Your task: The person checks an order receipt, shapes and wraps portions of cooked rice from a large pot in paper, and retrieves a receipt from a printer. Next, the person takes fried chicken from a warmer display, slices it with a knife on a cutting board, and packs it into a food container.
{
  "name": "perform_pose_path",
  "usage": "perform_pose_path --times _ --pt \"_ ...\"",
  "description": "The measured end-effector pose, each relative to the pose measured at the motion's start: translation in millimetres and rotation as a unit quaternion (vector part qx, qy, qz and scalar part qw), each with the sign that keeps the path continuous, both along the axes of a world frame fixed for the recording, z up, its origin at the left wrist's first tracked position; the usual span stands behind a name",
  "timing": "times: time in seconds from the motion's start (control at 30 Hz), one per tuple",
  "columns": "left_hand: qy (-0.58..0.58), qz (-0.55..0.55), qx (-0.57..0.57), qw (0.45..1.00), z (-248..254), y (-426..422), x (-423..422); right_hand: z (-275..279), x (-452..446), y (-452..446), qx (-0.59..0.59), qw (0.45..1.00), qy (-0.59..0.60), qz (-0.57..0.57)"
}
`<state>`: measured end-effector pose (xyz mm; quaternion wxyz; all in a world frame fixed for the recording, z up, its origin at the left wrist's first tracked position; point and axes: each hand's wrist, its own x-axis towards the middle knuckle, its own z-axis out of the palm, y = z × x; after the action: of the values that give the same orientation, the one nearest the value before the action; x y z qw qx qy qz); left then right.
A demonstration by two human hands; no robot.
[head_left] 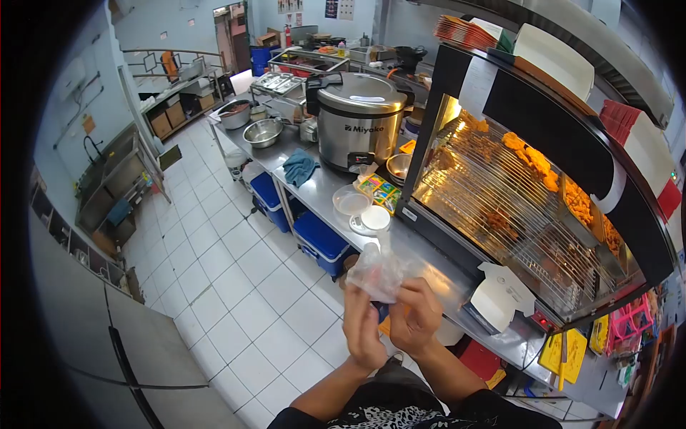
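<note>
Both of my hands are raised in front of my body, near the edge of the steel counter (436,275). Between them is a crumpled clear plastic bag (379,273). My left hand (363,325) holds the bag's left side. The fingers of my right hand (416,314) are closed on its right side. Something faintly reddish shows through the plastic, too blurred to name. Just beyond the bag, a small white scale (370,220) stands on the counter beside a clear round container (351,201).
A large Miyako cooker (361,129) and a teal cloth (300,167) are on the counter. The heated display case (522,186) stands at the right, an open white box (500,297) before it. Blue coolers (319,234) sit below. A yellow board (563,354) holds a knife.
</note>
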<state>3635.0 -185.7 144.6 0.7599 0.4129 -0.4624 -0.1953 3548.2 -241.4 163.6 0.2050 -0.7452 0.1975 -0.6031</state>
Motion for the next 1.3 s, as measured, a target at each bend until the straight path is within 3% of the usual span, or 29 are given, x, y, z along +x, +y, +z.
perform_pose_path --times 0.03,0.13,0.23,0.43,0.53,0.73,0.93,1.03,1.13,1.3 --pt "0.121 -0.029 0.018 0.992 0 -5 -3 -3 -2 -2 -0.019 1.000 0.013 0.014" --pt "0.261 -0.112 0.021 0.959 18 -15 -5 -15 -10 -6 -0.065 0.996 0.044 0.044" --pt "0.168 0.003 0.022 0.986 -5 -30 -1 -21 -16 -14 -0.079 0.995 0.044 0.050" --pt "0.313 -0.186 0.070 0.929 15 -55 -27 -4 -42 -35 -0.076 0.994 0.076 -0.004" --pt "0.262 -0.248 0.104 0.927 42 -64 -38 -5 -58 -48 -0.063 0.994 0.082 -0.031" --pt "0.255 -0.227 -0.024 0.940 53 -104 -76 -6 -93 -73 -0.060 0.995 0.077 -0.007" --pt "0.286 -0.312 0.002 0.906 67 -132 -94 4 -121 -94 -0.078 0.993 0.073 0.056" --pt "0.278 -0.302 0.102 0.906 66 -147 -96 8 -134 -106 -0.092 0.983 0.124 0.102" --pt "0.289 -0.235 0.106 0.922 55 -162 -106 6 -144 -117 -0.084 0.978 0.162 0.103" --pt "0.284 -0.269 0.116 0.913 46 -171 -112 -4 -153 -126 -0.059 0.982 0.157 0.083"
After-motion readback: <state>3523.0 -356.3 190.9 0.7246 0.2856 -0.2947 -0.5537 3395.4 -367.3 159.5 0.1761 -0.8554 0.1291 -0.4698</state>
